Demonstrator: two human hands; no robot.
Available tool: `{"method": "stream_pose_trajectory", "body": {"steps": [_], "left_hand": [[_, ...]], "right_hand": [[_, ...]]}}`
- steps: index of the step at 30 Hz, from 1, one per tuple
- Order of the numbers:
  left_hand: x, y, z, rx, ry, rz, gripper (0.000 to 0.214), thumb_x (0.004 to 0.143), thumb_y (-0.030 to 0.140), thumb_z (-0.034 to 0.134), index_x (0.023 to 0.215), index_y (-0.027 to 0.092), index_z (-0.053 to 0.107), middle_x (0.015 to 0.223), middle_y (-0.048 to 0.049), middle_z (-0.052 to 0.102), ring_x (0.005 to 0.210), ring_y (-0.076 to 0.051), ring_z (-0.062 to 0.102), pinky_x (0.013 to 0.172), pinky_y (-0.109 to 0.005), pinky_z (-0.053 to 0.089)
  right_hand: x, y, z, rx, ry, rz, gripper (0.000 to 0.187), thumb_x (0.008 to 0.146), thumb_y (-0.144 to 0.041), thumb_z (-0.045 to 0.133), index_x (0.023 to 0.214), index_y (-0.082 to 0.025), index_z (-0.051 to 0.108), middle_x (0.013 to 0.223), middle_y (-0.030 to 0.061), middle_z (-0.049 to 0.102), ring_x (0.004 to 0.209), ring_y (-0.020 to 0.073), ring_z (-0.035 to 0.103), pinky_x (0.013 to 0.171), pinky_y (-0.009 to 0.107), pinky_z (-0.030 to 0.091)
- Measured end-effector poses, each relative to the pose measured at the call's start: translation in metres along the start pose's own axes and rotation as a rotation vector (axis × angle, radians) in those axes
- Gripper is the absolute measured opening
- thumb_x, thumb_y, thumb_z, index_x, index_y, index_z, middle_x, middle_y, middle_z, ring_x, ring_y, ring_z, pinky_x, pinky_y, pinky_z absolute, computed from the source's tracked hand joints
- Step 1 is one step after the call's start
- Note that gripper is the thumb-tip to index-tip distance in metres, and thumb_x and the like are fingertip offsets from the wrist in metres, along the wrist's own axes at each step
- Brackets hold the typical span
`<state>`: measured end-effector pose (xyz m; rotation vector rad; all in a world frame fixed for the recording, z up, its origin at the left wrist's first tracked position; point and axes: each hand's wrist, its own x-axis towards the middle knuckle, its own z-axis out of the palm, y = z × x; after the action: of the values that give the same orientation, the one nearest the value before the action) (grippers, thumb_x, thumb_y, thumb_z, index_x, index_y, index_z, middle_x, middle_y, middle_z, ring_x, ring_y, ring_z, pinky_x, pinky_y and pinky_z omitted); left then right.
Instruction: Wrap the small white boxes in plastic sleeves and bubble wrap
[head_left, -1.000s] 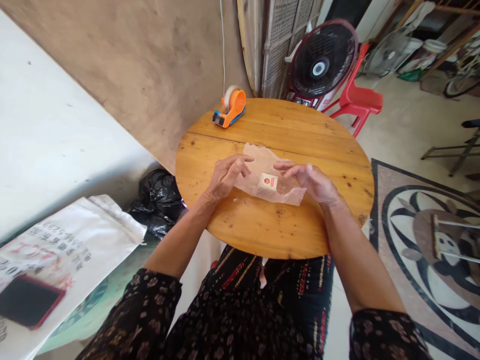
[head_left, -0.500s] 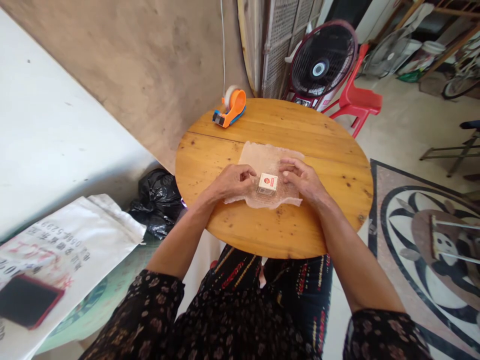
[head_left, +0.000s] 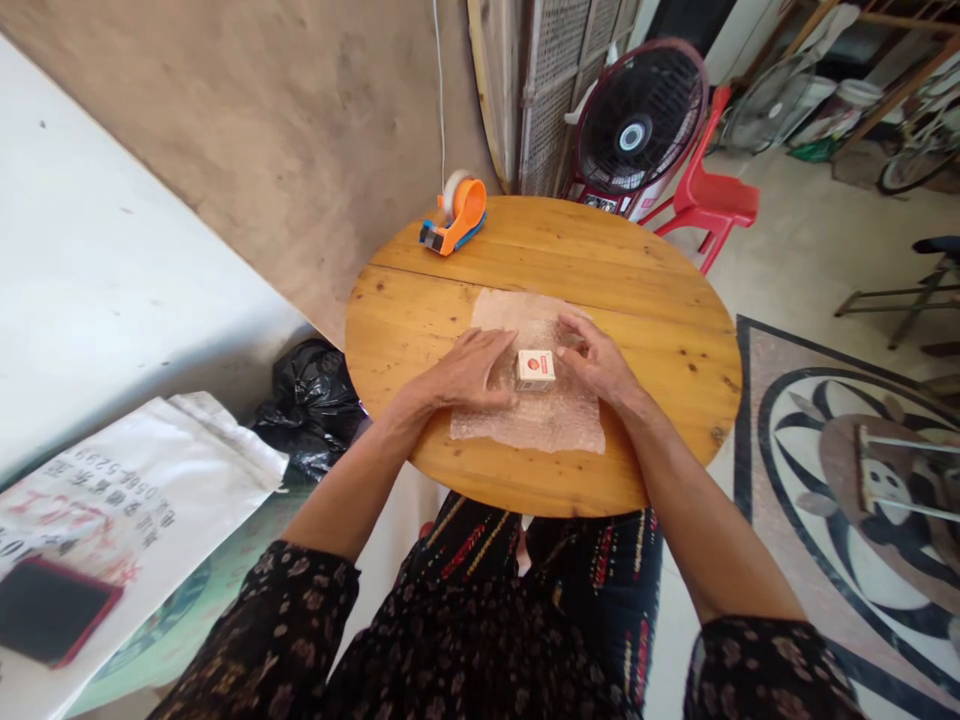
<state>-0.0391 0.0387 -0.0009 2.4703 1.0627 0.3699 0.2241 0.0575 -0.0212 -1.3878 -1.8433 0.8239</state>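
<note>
A small white box with red print lies on a sheet of bubble wrap, which is spread flat on the round wooden table. Just left of the box is my left hand, its fingers stretched out and the thumb apart, over the wrap. My right hand is at the box's right side with fingers loosely curved and apart. Its thumb tip is close to the box; whether it touches I cannot tell. Neither hand holds anything.
An orange and blue tape dispenser stands at the table's far left edge. Behind the table are a fan and a red chair. To the left lie a black plastic bag, a white sack and a phone.
My left hand has opened from a pinch at the wrap into stretched fingers beside the box. The wrap's near edge now lies lower, toward me. My right hand has moved slightly closer to the box.
</note>
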Motion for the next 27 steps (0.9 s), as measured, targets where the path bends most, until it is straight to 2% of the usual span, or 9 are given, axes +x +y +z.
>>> {"method": "stream_pose_trajectory", "body": {"steps": [2,4,9,13,16,18,21,23,27], "left_hand": [[0.001,-0.001,0.002,0.012,-0.027,0.008,0.107,0.075,0.069,0.067,0.156,0.012,0.028,0.161,-0.0221,0.034,0.151,-0.038,0.029,0.126,-0.057,0.014],[0.003,-0.002,0.004,0.026,-0.039,-0.007,0.111,0.073,0.073,0.068,0.156,0.012,0.028,0.163,-0.0219,0.032,0.153,-0.038,0.026,0.126,-0.058,0.009],[0.004,-0.005,0.002,0.098,0.009,-0.083,0.099,0.078,0.07,0.067,0.155,0.016,0.037,0.163,-0.0191,0.033,0.155,-0.04,0.018,0.123,-0.066,-0.002],[0.001,-0.005,-0.001,0.127,0.066,-0.08,0.096,0.078,0.066,0.07,0.154,0.016,0.039,0.164,-0.0199,0.031,0.156,-0.04,0.016,0.122,-0.068,-0.001],[0.0,-0.006,-0.002,0.092,0.128,0.002,0.089,0.079,0.066,0.069,0.15,0.019,0.044,0.16,-0.0184,0.039,0.154,-0.04,0.023,0.123,-0.065,0.006],[0.001,-0.007,-0.001,0.056,0.199,0.003,0.074,0.085,0.061,0.064,0.144,0.018,0.052,0.152,-0.0179,0.05,0.146,-0.038,0.039,0.121,-0.059,0.023],[0.001,-0.007,0.0,0.032,0.194,-0.016,0.055,0.089,0.051,0.058,0.133,0.018,0.061,0.133,-0.0156,0.065,0.126,-0.033,0.059,0.109,-0.049,0.043],[0.001,-0.007,0.0,0.05,0.164,0.004,0.054,0.086,0.049,0.06,0.131,0.018,0.061,0.131,-0.0144,0.066,0.123,-0.033,0.06,0.107,-0.047,0.044],[0.002,-0.006,0.0,0.077,0.101,0.023,0.071,0.081,0.055,0.066,0.14,0.017,0.054,0.144,-0.0162,0.057,0.134,-0.036,0.05,0.114,-0.049,0.037]], "right_hand": [[0.001,0.001,0.001,-0.017,0.021,0.002,0.062,0.079,-0.036,0.062,0.138,-0.018,0.057,0.139,0.0154,0.062,0.098,0.0299,0.069,0.09,0.051,0.057],[0.001,0.001,0.002,-0.025,0.053,-0.012,0.058,0.079,-0.033,0.06,0.134,-0.017,0.06,0.136,0.0151,0.064,0.11,0.0311,0.066,0.096,0.051,0.055],[-0.001,-0.004,0.003,-0.055,0.066,-0.047,0.057,0.077,-0.032,0.061,0.132,-0.019,0.062,0.138,0.0138,0.063,0.118,0.032,0.063,0.094,0.049,0.056],[-0.004,-0.011,0.001,-0.088,0.064,-0.071,0.059,0.078,-0.032,0.063,0.135,-0.019,0.061,0.147,0.0147,0.057,0.119,0.0329,0.063,0.092,0.05,0.057],[-0.005,-0.01,0.0,-0.141,0.056,-0.111,0.056,0.081,-0.029,0.06,0.137,-0.022,0.059,0.146,0.0126,0.058,0.125,0.033,0.059,0.096,0.052,0.056],[-0.005,-0.008,-0.001,-0.201,0.046,-0.157,0.055,0.083,-0.027,0.057,0.137,-0.022,0.059,0.145,0.012,0.059,0.13,0.0329,0.056,0.105,0.055,0.05],[-0.005,-0.005,0.0,-0.298,0.015,-0.227,0.051,0.085,-0.024,0.052,0.136,-0.018,0.061,0.145,0.014,0.059,0.135,0.0325,0.051,0.116,0.056,0.039],[-0.005,-0.004,0.0,-0.349,-0.005,-0.252,0.049,0.087,-0.023,0.049,0.133,-0.017,0.062,0.143,0.0151,0.06,0.135,0.0324,0.051,0.117,0.056,0.037],[-0.004,-0.004,0.002,-0.434,-0.02,-0.256,0.044,0.089,-0.021,0.045,0.128,-0.016,0.066,0.135,0.0165,0.065,0.127,0.0341,0.056,0.112,0.057,0.042]]}}
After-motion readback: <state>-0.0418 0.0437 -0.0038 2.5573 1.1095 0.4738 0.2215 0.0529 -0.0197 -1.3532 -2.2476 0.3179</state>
